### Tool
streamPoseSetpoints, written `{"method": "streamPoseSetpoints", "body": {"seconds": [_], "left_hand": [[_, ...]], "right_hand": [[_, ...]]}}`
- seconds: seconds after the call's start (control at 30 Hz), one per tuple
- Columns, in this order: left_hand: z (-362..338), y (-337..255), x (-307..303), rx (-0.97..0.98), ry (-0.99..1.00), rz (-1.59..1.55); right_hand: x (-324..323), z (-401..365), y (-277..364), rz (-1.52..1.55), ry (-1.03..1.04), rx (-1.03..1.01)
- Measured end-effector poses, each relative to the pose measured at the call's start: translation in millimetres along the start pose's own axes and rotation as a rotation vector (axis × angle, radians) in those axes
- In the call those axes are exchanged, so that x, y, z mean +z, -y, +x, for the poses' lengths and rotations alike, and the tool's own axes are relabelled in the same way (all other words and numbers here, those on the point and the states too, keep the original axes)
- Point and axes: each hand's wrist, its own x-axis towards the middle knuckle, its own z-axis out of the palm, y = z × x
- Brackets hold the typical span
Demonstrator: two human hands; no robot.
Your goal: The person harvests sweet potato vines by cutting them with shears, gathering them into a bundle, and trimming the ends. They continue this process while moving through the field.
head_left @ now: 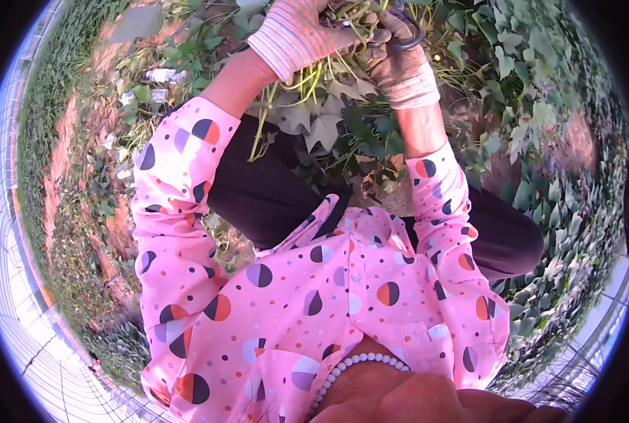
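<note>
My left hand (297,32), in a pink-striped knit glove, is closed around a bundle of thin green vine stems (307,77) with drooping lobed leaves, held above my black-trousered knees (272,190). My right hand (399,60), also gloved, curls against the same bundle and grips dark looped scissor handles (407,37).

At the top middle of the frame the left hand (297,32) closes around stems (309,76), the right hand (401,67) with a tool handle (414,34) touches it on the right, leaves (325,128) below both.
</note>
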Motion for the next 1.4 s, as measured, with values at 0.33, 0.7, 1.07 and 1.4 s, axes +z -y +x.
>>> {"method": "streamPoseSetpoints", "body": {"seconds": [0.33, 0.7, 1.07, 1.4], "left_hand": [[-5, -22, -20, 0.039, -0.355, 0.51], [-6, -16, -74, 0.227, -0.747, 0.536], [-6, -16, -78, 0.103, -0.744, 0.381], [-9, -21, -67, 0.129, -0.654, 0.344]], "right_hand": [[-205, 5, -14, -1.873, -0.212, 0.092], [-259, -136, 59, -2.619, 0.379, 0.95], [-224, -96, 7, -2.245, -0.148, 1.398], [-233, -118, 1, -1.313, -0.464, 1.291]]}}
